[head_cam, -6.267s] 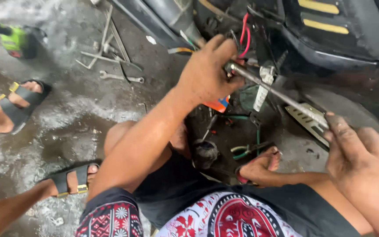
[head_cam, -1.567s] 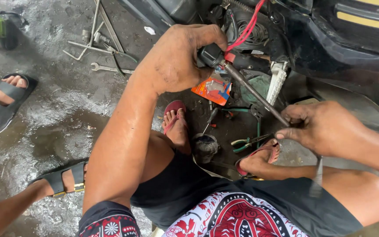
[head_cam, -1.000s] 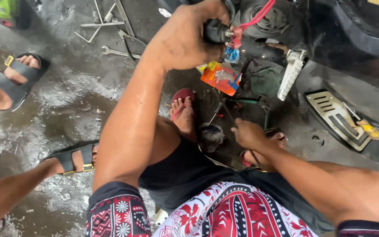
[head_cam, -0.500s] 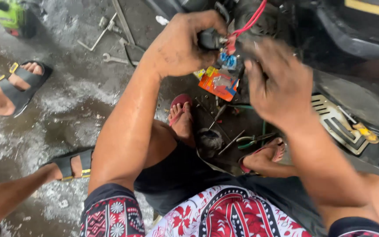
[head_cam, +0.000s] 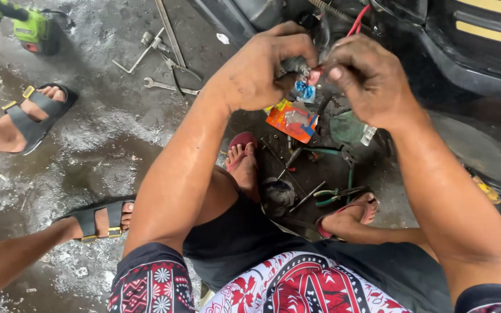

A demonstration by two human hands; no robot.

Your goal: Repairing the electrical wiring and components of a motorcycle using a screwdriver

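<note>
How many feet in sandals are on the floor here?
4: two in black buckled sandals at left, two in red flip-flops, one under the arms, one lower right. Others may be hidden.

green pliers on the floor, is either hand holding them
No, the green pliers lie on the floor by the foot, while the left hand and right hand work together up at the wiring.

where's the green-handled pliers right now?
In the head view, the green-handled pliers lie on the floor between the person's two feet, close to the right foot, below the orange packet and well under both hands.
</note>
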